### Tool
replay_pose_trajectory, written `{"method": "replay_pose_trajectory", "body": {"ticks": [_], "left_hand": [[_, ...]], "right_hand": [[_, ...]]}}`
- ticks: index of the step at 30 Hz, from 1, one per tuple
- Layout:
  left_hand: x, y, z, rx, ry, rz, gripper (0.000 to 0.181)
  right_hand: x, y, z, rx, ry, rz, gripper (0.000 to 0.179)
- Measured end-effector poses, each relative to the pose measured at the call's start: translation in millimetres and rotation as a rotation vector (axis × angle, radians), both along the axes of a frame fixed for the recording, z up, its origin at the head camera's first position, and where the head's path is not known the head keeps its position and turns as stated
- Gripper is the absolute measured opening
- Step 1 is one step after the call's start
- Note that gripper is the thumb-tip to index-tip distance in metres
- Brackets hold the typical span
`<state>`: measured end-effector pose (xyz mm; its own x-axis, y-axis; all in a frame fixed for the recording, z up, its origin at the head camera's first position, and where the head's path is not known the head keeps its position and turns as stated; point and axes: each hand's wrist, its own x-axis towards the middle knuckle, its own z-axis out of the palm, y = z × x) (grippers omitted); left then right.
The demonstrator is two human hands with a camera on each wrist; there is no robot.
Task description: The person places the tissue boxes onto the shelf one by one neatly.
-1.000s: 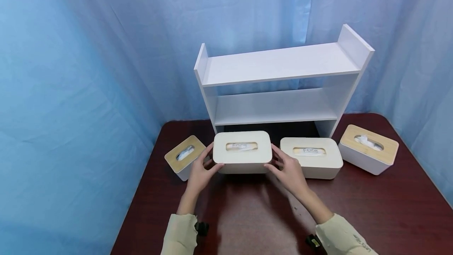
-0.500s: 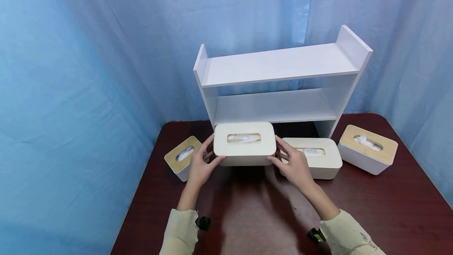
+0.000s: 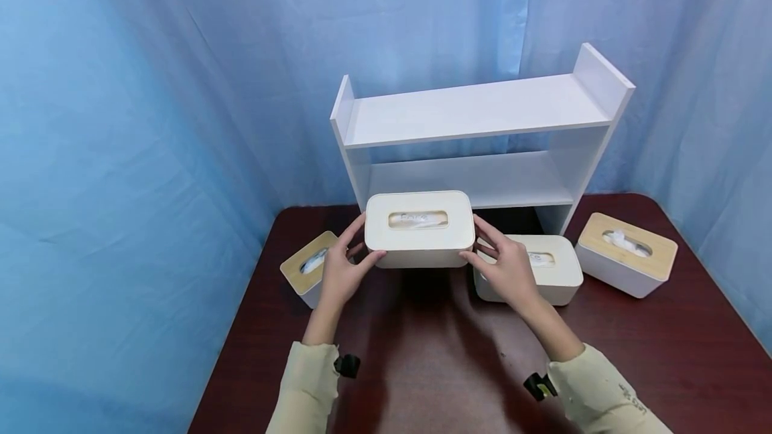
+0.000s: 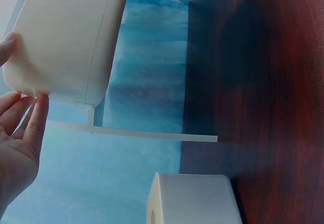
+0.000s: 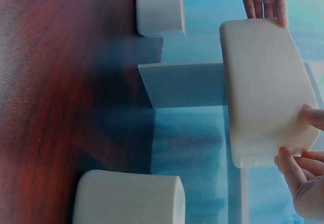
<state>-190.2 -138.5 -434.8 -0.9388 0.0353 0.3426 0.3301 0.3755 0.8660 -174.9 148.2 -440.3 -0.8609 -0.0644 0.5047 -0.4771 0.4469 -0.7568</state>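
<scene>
A cream tissue box with an oval slot and a handwritten "Face" label is held level above the table, in front of the shelf. My left hand grips its left end, thumb on the front and fingers round the side. At the other end my right hand grips it the same way. Both wrist views show the box raised off the tabletop, fingertips against its ends. A second cream tissue box stands on the table behind my right hand, which hides part of its lid.
A white two-tier shelf stands at the back of the dark red table. On the left sits a wood-lidded tissue box, and a larger wood-lidded tissue box is at the right. Blue curtains hang around the table.
Both hands have lifted the cream tissue box higher, up in the view toward the lower shelf board. It now overlaps that board's front edge. The other boxes have stayed put.
</scene>
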Motion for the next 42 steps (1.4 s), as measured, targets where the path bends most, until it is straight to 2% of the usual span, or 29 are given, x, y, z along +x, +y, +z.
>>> {"method": "replay_pose_trajectory", "body": {"ticks": [9, 16, 18, 22, 25, 29, 34, 42], "left_hand": [[-6.7, 3.3, 10.4, 0.034, 0.016, -0.004, 0.073], [-15.6, 8.0, 22.8, 0.051, 0.013, 0.001, 0.076], [-17.0, 10.1, 28.0, 0.049, 0.005, 0.004, 0.075], [-10.0, 15.1, 48.0, 0.053, 0.013, 0.007, 0.071], [-16.2, 15.3, 45.7, 0.073, 0.028, 0.004, 0.07], [-33.3, 14.0, 28.5, 0.118, 0.052, 0.005, 0.072], [-40.8, 16.3, 24.3, 0.145, 0.08, 0.03, 0.069], [-54.4, 21.0, 18.3, 0.11, 0.109, 0.088, 0.067]], "right_hand": [[-4.0, 3, 11.1, -0.015, -0.019, 0.005, 0.068], [-12.8, 5, 22.6, -0.038, 0.032, 0.017, 0.067], [-16.3, 5, 25.0, -0.039, 0.043, 0.02, 0.066], [-24.5, 6, 29.2, -0.028, 0.039, 0.02, 0.066], [-30.8, 6, 31.7, -0.013, 0.034, 0.012, 0.066], [-38.5, 5, 33.3, -0.018, 0.033, 0.006, 0.064], [-49.3, 2, 32.7, -0.024, 0.025, -0.001, 0.062], [-64.8, -6, 29.2, -0.031, 0.019, -0.051, 0.06]]}}
